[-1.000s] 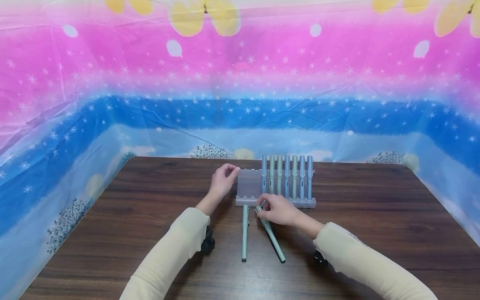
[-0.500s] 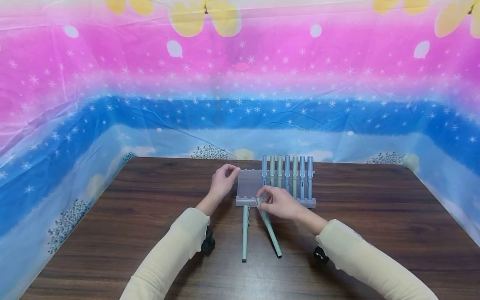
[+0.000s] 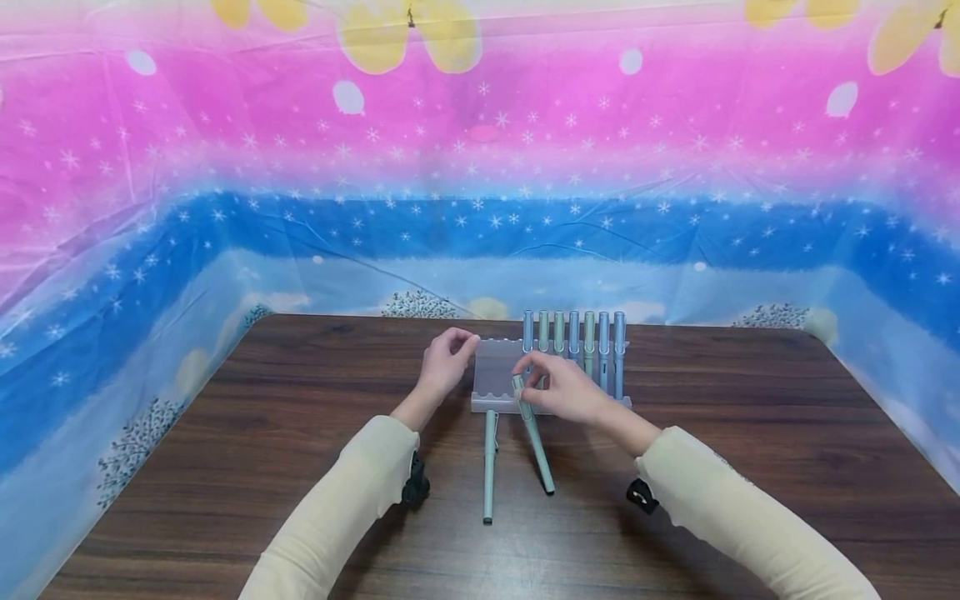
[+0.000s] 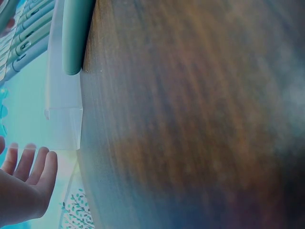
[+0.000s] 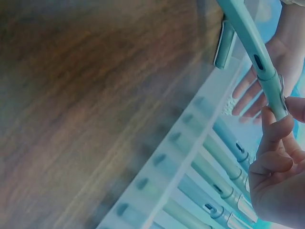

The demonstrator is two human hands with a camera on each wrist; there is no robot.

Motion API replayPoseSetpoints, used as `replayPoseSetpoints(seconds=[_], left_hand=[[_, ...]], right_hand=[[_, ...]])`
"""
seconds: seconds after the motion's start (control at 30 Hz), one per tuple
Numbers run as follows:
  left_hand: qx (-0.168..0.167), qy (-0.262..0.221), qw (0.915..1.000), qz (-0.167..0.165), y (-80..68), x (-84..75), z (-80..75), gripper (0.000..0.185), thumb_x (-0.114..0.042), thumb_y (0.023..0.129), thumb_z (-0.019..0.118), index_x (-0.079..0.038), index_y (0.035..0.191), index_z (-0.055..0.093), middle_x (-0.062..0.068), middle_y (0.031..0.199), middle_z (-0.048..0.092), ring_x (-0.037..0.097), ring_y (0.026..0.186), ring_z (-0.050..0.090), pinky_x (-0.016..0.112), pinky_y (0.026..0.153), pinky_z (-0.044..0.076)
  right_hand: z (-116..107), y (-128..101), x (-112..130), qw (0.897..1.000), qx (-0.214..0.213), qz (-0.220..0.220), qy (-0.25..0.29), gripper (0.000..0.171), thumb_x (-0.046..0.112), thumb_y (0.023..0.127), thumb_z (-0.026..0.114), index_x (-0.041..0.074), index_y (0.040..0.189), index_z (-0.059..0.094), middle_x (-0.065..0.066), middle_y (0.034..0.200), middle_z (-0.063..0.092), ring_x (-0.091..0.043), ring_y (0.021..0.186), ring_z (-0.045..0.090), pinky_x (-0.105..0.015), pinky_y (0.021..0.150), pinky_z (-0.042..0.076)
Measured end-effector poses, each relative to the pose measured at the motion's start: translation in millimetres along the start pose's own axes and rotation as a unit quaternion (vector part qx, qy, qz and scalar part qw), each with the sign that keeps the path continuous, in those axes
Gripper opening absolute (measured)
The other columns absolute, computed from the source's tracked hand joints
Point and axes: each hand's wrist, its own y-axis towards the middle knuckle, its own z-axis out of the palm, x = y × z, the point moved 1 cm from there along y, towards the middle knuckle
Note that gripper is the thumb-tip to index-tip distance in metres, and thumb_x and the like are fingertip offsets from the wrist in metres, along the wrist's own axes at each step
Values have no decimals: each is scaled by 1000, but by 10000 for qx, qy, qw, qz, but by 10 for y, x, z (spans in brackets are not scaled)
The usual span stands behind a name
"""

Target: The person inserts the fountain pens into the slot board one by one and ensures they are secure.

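A clear plastic pen rack [image 3: 495, 368] stands on the table, with several blue and green capped pens [image 3: 619, 354] upright in its right part. My left hand [image 3: 447, 360] holds the rack's upper left corner between thumb and fingers. With thumb and fingertips, my right hand [image 3: 568, 393] pinches a pale green pen [image 3: 537, 446] by its capped end, in front of the rack. That pen tilts, its dark-tipped end pointing down toward me; its clip shows near the thumb in the right wrist view. Another pale green pen [image 3: 489, 475] lies on the table, cap toward the rack.
The dark wooden table [image 3: 300, 400] spreads out on all sides of the rack. A printed cloth [image 3: 450, 225] in pink and blue hangs along the table's back and sides. Empty notches show in the rack's left part.
My right hand has moved up and away from me, lifting the pinched pen so its far end rises off the table and swings left. The left hand stays at the rack's corner.
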Motion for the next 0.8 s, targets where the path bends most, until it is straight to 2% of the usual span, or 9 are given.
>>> replayPoseSetpoints(seconds=[0.2, 0.43, 0.6, 0.8], left_hand=[[-15, 27, 10000, 11, 4, 8, -1, 21, -23, 89, 54, -4, 96, 59, 8, 87, 59, 26, 74, 56, 32, 65, 45], [1, 19, 10000, -6, 7, 24, -3, 22, -24, 89, 53, -4, 97, 59, 8, 88, 58, 28, 76, 56, 32, 65, 45], [-15, 36, 10000, 5, 10, 22, 5, 22, -24, 89, 53, -4, 97, 59, 8, 88, 59, 28, 75, 56, 32, 64, 45], [-34, 103, 9999, 38, 9, 14, 8, 22, -24, 89, 53, -4, 96, 59, 8, 87, 59, 22, 71, 55, 31, 64, 45]], right_hand=[[-72, 25, -18, 9999, -109, -21, -76, 23, 14, 83, 62, 12, 104, 54, 2, 78, 60, -17, 60, 54, -31, 52, 44], [-154, 36, -25, 9996, -236, 106, -108, 24, 16, 83, 61, 12, 105, 54, 0, 80, 60, -20, 62, 56, -31, 53, 46], [-205, 49, -15, 9994, -296, 162, 6, 24, 14, 83, 61, 11, 106, 53, -3, 81, 60, -27, 62, 58, -31, 51, 47], [-270, 83, 16, 9990, -431, 85, -50, 25, 13, 83, 61, 10, 106, 53, -4, 82, 61, -27, 62, 58, -32, 51, 46]])
